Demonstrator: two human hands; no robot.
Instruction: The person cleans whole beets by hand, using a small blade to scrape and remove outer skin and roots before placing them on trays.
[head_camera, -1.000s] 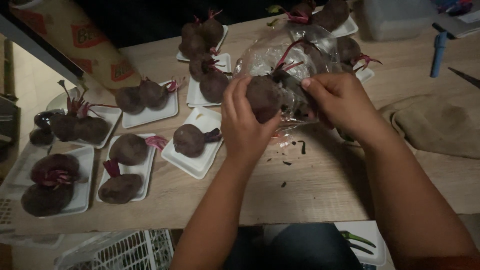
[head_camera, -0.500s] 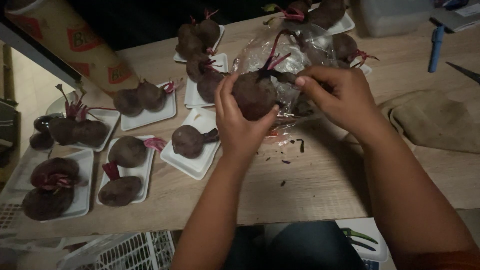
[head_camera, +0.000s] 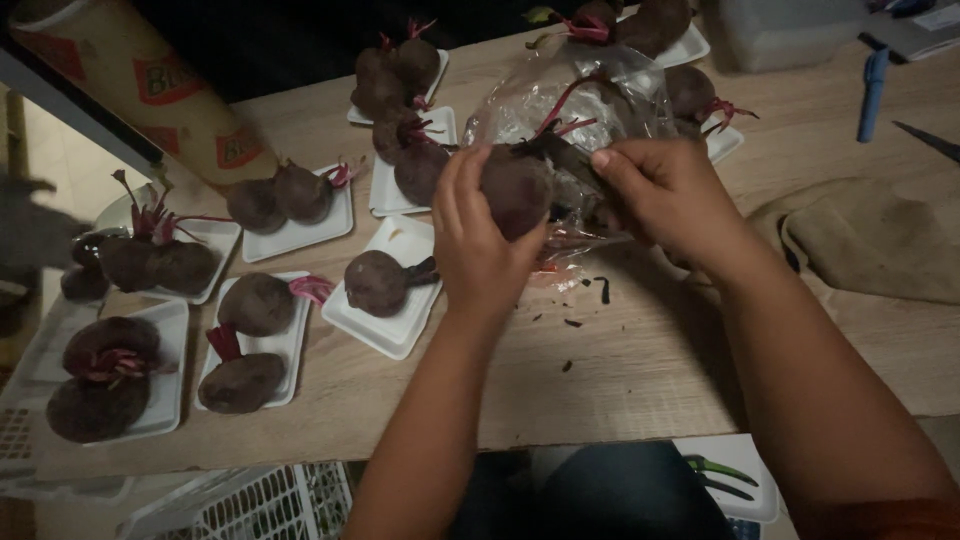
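A wooden bench (head_camera: 640, 350) fills the view, dimly lit, with white foam trays (head_camera: 385, 325) spread over its left half, most carrying one to a few dark beetroots with red stalks; the tray just left of the hands holds a single beetroot (head_camera: 375, 283) and has bare room beside it. Near the far edge a crumpled clear plastic bag (head_camera: 590, 100) lies open toward the person, and further beetroots on trays lie behind it. A tan cloth (head_camera: 870, 240) rests to the right, and a blue pen (head_camera: 872, 90) lies beyond it. The left hand (head_camera: 480, 245) is clamped around a round beetroot (head_camera: 515, 190), held just above the bench at the mouth of the bag. The right hand (head_camera: 665, 195) has its fingers closed on the plastic and, it seems, the stalk end of that beetroot, though the exact grip is hard to make out in the dark. Judging by this, the step in hand is drawing a beetroot free of the bag. The next move would call for the plastic to come clear of the stalks and for a steady carry to a tray with space, likely the near one.
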